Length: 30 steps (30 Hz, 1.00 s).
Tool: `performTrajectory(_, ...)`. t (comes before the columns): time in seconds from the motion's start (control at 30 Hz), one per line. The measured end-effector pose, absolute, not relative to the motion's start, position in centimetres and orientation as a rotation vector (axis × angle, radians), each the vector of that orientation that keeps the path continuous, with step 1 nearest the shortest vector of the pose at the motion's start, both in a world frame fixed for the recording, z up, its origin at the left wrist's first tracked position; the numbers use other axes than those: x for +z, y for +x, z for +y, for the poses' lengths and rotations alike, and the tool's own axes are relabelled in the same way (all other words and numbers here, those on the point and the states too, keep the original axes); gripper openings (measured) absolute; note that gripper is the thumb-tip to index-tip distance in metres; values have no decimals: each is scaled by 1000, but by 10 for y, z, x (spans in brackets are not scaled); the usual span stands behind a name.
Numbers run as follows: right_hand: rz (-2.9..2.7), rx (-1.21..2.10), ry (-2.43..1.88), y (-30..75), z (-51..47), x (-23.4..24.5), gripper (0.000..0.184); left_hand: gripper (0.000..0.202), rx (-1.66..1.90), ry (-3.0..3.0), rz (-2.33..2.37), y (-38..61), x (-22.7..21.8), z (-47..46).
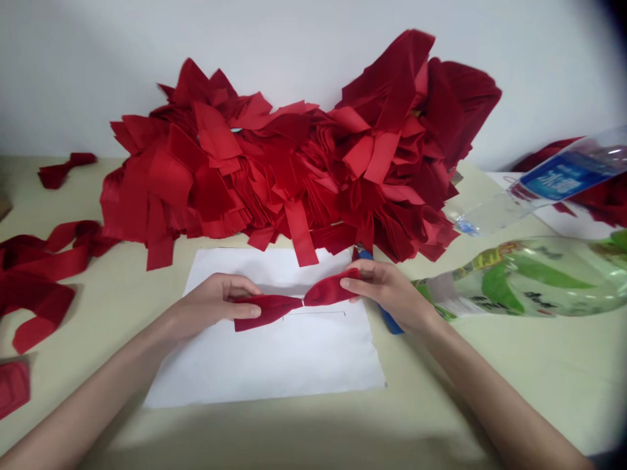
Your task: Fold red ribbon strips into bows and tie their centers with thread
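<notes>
Between my two hands a red ribbon bow point(274, 309) is stretched out, cinched narrow at its middle by a thin pale tie. My left hand point(215, 300) pinches its left end between thumb and fingers. At the other end, my right hand point(382, 287) grips the bow the same way. Beneath it lies a white sheet of paper point(274, 365) with a thin ruled line marked on it. Blue-handled scissors or pliers point(390, 320) lie partly hidden under my right hand; I cannot tell which.
A big heap of red ribbon pieces point(274, 176) stands against the wall. Loose red ribbon point(53, 261) lies to the left, with a small bow point(63, 171) behind it. On the right are a blue-labelled clear bottle point(563, 176) and a green-patterned bottle point(529, 277), both on their sides.
</notes>
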State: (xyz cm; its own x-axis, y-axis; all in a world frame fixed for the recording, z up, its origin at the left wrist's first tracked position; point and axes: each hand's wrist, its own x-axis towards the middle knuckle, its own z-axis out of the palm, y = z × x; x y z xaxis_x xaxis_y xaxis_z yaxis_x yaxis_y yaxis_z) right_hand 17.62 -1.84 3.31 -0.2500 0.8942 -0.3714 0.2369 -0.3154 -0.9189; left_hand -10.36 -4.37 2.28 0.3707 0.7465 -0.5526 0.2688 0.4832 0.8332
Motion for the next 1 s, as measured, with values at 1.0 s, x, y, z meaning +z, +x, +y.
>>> performTrajectory(1.0, -1913, 1461, -1627, 183, -34, 25, 20, 35, 323, 1263, 1397, -149, 24, -60)
